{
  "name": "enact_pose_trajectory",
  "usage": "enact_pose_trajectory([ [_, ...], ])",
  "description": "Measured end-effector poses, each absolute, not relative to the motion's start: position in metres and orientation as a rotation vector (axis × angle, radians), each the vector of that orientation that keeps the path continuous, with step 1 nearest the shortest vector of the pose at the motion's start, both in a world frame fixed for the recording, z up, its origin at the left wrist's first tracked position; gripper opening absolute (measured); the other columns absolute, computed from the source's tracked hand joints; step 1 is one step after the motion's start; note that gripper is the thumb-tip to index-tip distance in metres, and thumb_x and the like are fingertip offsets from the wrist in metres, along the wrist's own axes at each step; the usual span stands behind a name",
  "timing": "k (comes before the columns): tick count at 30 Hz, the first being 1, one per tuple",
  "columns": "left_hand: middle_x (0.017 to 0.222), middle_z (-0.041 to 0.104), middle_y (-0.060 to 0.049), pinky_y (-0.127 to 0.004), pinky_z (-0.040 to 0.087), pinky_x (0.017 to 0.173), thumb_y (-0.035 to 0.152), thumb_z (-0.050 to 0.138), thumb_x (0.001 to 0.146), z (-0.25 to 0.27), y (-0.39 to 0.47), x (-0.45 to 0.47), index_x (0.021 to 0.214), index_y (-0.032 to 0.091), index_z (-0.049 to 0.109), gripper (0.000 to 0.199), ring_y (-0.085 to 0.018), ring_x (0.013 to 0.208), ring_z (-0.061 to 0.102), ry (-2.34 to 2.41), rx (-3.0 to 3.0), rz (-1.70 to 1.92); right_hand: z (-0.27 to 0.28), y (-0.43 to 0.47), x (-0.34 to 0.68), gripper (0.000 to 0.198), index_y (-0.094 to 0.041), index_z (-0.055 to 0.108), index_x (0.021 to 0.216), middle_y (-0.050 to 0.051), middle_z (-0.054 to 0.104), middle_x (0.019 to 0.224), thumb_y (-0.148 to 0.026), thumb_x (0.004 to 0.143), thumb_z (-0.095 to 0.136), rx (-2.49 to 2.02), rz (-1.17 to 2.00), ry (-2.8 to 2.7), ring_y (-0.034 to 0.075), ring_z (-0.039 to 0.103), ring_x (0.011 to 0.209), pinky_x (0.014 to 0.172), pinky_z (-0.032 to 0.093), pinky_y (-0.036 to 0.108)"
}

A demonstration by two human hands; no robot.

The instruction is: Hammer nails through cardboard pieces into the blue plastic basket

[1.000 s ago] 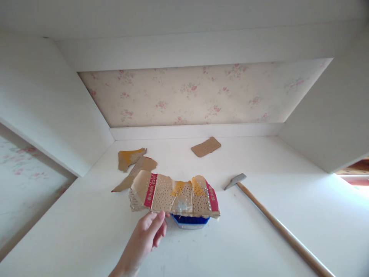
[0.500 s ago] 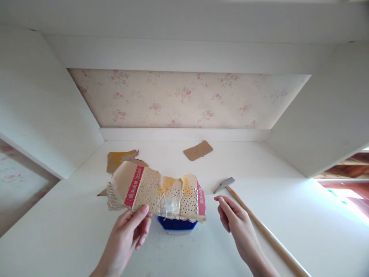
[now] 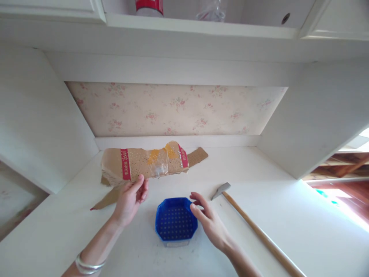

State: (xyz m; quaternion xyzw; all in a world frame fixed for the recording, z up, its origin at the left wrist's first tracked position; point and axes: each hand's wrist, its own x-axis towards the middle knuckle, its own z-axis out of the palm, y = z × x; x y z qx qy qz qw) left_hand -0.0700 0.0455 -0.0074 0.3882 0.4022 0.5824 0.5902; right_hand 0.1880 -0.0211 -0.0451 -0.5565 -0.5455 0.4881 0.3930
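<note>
A torn piece of cardboard (image 3: 141,161), punched with many small holes and marked with red strips and yellow patches, is pinched at its lower edge by my left hand (image 3: 131,198). It is held above the back left of the white surface. My right hand (image 3: 209,219) has its fingers apart at the right rim of a blue octagonal basket (image 3: 176,238) with a perforated bottom. Whether the fingertips touch the rim I cannot tell. To the right lies a hammer (image 3: 253,229) with a grey head and a long wooden handle.
Another cardboard scrap (image 3: 108,199) lies under the held piece on the left. A smaller perforated cardboard piece (image 3: 198,156) sits at the back. White side panels and an overhead cabinet (image 3: 201,29) enclose the white tabletop (image 3: 230,250).
My left hand has carried the cardboard up and back, uncovering the blue basket. My right hand has moved left to the basket's rim and spread its fingers. The view has tilted upward.
</note>
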Motion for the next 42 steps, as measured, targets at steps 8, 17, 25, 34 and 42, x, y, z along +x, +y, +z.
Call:
enact_pose_trajectory([
  [8, 0.062, 0.053, 0.002, -0.019, 0.029, 0.044, 0.062, 0.068, 0.074, -0.066, 0.089, -0.049, 0.070, 0.015, 0.057, 0.049, -0.007, 0.048, 0.042, 1.073, 1.051, 1.205, -0.034, -0.019, 0.183, 0.034, -0.024, 0.068, 0.115, 0.003, 0.072, 0.106, -0.047, 0.093, 0.055, -1.326, 1.297, -1.533, 0.023, 0.063, 0.094, 0.083, 0.048, 0.033],
  [17, 0.056, 0.050, 0.003, -0.021, 0.032, 0.049, 0.065, 0.062, 0.077, -0.091, 0.095, -0.058, 0.069, 0.015, 0.058, 0.051, -0.010, 0.049, 0.044, 1.161, 1.126, 1.085, -0.068, 0.023, 0.188, 0.037, -0.021, 0.061, 0.108, 0.005, 0.069, 0.086, -0.051, 0.092, 0.047, -1.532, 1.044, -1.224, 0.020, 0.066, 0.075, 0.069, 0.053, 0.032],
  [25, 0.049, 0.047, 0.005, -0.021, 0.026, 0.045, 0.064, 0.059, 0.080, -0.085, 0.090, -0.056, 0.067, 0.015, 0.061, 0.051, -0.009, 0.042, 0.040, 1.235, 1.234, 0.978, -0.090, 0.062, 0.187, 0.049, -0.024, 0.042, 0.137, 0.010, 0.062, 0.129, -0.039, 0.091, 0.046, -1.598, 0.875, -1.329, 0.015, 0.065, 0.052, 0.059, 0.053, 0.033],
  [34, 0.058, 0.057, 0.001, -0.021, 0.034, 0.044, 0.067, 0.059, 0.078, -0.079, 0.088, -0.051, 0.074, 0.014, 0.062, 0.053, -0.010, 0.046, 0.048, 1.310, 1.254, 0.907, -0.084, 0.054, 0.189, 0.043, -0.022, 0.055, 0.132, 0.002, 0.075, 0.084, -0.024, 0.089, 0.046, -1.622, 0.798, -1.516, 0.019, 0.070, 0.065, 0.072, 0.049, 0.030],
  [42, 0.059, 0.068, -0.008, -0.027, 0.042, 0.047, 0.072, 0.044, 0.083, -0.084, 0.083, -0.040, 0.065, 0.015, 0.065, 0.063, -0.020, 0.049, 0.062, 1.463, 1.498, 0.607, -0.084, 0.051, 0.190, 0.042, -0.016, 0.058, 0.129, 0.005, 0.074, 0.082, -0.025, 0.089, 0.047, -1.654, 0.764, -1.549, 0.019, 0.069, 0.069, 0.074, 0.049, 0.030],
])
